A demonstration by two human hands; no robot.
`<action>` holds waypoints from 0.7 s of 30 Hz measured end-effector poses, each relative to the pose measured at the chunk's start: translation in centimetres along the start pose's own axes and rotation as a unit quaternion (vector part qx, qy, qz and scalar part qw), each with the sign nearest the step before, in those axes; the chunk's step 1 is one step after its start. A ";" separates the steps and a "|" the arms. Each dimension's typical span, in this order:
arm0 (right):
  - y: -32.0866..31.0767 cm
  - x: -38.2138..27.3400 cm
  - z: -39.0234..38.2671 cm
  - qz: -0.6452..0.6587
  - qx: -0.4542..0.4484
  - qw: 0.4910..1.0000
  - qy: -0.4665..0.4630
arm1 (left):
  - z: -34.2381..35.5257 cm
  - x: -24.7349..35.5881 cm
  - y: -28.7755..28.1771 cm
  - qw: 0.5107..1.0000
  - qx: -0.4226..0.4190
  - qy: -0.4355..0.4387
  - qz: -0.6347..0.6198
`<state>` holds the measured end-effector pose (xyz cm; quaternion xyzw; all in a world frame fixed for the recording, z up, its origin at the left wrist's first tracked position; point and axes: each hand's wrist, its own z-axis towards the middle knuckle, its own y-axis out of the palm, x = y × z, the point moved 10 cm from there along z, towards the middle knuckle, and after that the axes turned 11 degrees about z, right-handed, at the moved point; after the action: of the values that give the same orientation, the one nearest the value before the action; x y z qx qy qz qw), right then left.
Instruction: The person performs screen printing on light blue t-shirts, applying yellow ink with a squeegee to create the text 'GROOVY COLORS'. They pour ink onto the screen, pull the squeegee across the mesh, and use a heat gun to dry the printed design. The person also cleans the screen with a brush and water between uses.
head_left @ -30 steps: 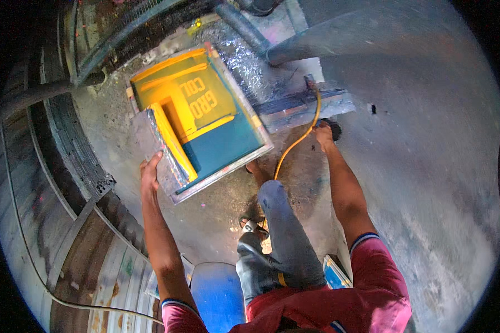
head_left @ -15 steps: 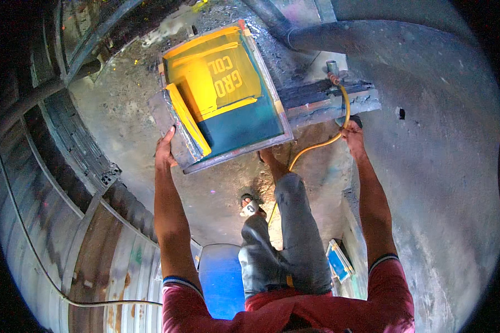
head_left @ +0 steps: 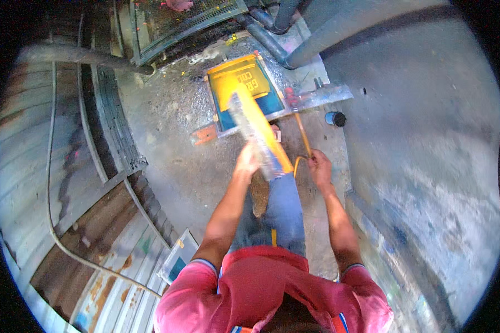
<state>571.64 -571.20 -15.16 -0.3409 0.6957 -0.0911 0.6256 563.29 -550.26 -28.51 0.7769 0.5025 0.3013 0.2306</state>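
Note:
A squeegee [head_left: 259, 136] smeared with yellow ink is in my left hand [head_left: 248, 161], closed round its near part; motion blurs it. It hangs above my legs, and its far end overlaps the view of a screen-printing frame [head_left: 271, 104]. That frame lies beyond on the wet floor, its mesh dark teal with a broad yellow ink patch and stencilled letters. My right hand [head_left: 320, 168] is closed on a thin yellow hose [head_left: 301, 133]. The hose runs up to a blurred reddish fitting [head_left: 290, 95] beside the frame's right edge.
A concrete ledge [head_left: 328, 97] and thick pipes [head_left: 266, 33] lie beyond the frame. A blue can [head_left: 332, 118] stands on the floor to the right. Corrugated metal sheeting [head_left: 89, 222] bounds the left, a grey wall [head_left: 428, 166] the right. Another framed screen [head_left: 179, 258] leans near my left arm.
My left hand has lifted the squeegee off the frame and brought it closer to me. My right hand has come nearer with the hose. The view has shifted, with the frame now farther off.

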 end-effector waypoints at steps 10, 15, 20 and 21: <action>-4.0 0.7 -24.5 0.078 0.184 0.959 0.199 | -12.3 -1.5 16.2 0.970 -0.173 -0.028 0.169; -0.9 14.8 -47.7 0.327 0.082 0.814 0.472 | -6.4 -1.3 10.5 0.979 -0.135 -0.015 0.152; -38.8 4.4 -60.2 -0.078 0.590 0.788 0.160 | -8.2 2.9 10.7 0.929 -0.206 0.154 0.266; -46.4 0.1 -66.0 -0.021 0.715 0.682 0.155 | -8.6 0.9 11.5 0.934 -0.218 0.116 0.257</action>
<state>526.85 -625.92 23.70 0.2140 0.4988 -0.6252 0.5608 564.90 -553.38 -14.56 0.7695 0.2309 0.5408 0.2492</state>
